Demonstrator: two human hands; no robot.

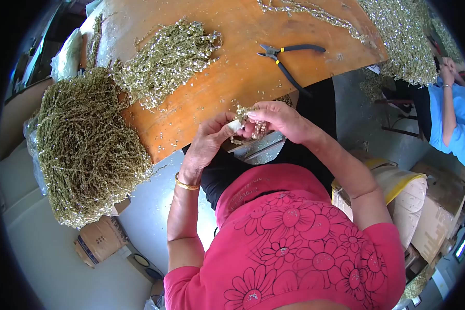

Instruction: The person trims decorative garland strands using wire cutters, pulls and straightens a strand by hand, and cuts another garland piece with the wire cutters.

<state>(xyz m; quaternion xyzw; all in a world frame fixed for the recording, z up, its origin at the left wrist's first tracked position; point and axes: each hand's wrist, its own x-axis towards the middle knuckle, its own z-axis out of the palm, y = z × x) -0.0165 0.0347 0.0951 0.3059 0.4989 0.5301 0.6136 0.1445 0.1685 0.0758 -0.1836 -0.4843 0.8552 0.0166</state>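
Note:
My left hand [212, 138] and my right hand [280, 121] are close together just off the front edge of the wooden table [243, 67]. Between them is a glittery gold beaded strand [259, 130], pinched in the fingers of both. Something white wraps or sits at my left thumb; I cannot tell what it is. Part of the strand hangs below the fingers, partly hidden by them. Cutting pliers [289, 59] with black and yellow handles lie on the tabletop beyond my right hand, their jaws apart.
A large bundle of gold strands [88, 150] drapes over the table's left side, beside a smaller heap [170, 59]. Another bundle [403, 41] hangs at the right, near a person in a blue top [457, 116]. Cardboard boxes [434, 212] stand at the lower right.

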